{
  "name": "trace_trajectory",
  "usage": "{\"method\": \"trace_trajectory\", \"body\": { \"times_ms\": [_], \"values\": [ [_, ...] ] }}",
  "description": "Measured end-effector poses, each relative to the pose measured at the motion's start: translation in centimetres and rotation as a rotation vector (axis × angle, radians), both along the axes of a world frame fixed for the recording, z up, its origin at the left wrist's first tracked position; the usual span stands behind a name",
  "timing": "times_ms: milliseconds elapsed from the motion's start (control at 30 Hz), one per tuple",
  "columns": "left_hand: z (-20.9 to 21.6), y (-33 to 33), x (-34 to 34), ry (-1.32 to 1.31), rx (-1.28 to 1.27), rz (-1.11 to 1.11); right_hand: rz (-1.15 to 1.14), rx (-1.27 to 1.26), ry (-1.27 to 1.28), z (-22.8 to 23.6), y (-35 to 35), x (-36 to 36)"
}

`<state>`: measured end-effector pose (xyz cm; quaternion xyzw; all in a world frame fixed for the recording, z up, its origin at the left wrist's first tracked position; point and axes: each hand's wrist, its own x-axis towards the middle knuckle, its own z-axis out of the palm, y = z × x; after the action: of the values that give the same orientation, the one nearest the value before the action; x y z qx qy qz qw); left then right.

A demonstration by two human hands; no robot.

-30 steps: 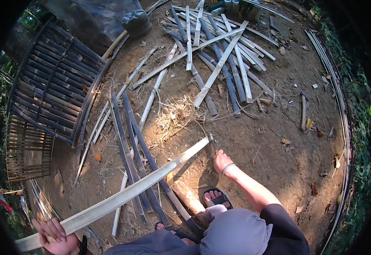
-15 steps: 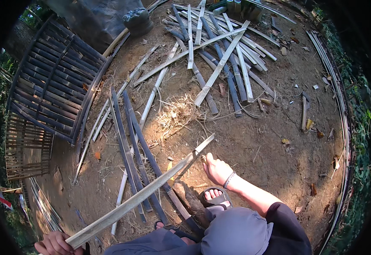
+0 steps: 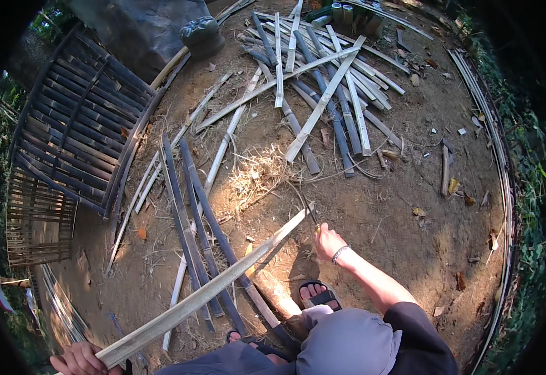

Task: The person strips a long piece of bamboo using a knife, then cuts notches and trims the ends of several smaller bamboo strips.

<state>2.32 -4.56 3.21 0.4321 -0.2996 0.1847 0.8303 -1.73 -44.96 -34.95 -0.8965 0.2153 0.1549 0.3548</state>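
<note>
My left hand [image 3: 80, 359], at the lower left corner, is closed round the near end of a long split bamboo strip [image 3: 198, 297]. The strip slants up to the right across my lap, pale inner side up. Its far tip lies near my right hand [image 3: 329, 242], which is closed on a knife [image 3: 305, 201] with a thin, dark, curved blade. The blade crosses close to the strip's tip; whether they touch I cannot tell. Beneath the strip, by my sandalled foot, lies a short log [image 3: 275, 292].
Dark bamboo poles [image 3: 207, 219] lie left of the log. A heap of split bamboo [image 3: 329, 94] spreads at the back, with shavings [image 3: 257, 178] before it. A slatted bamboo panel [image 3: 82, 119] stands at the left. Long thin strips [image 3: 495, 131] line the right edge.
My right hand has moved slightly right, and the blade now shows more clearly by the strip's tip. The strip's far end has dipped a little; my left hand has stayed in place.
</note>
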Motion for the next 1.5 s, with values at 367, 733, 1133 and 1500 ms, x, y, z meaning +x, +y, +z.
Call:
{"method": "trace_trajectory", "body": {
  "times_ms": [367,733,1133,1500],
  "values": [
    [0.1,0.0,0.2,-0.013,0.029,-0.043,0.007,-0.043,0.003,-1.2,-1.7,0.9],
    [0.4,0.1,0.2,-0.023,0.083,-0.128,0.013,0.004,0.016,-1.2,-2.0,0.9],
    [-0.2,0.5,0.6,0.027,0.083,0.004,0.152,0.096,-0.074,5.5,3.6,-0.7],
    [-0.4,0.8,0.9,0.158,0.166,0.078,0.157,0.135,-0.114,5.9,7.7,-1.4]
  ]
}}
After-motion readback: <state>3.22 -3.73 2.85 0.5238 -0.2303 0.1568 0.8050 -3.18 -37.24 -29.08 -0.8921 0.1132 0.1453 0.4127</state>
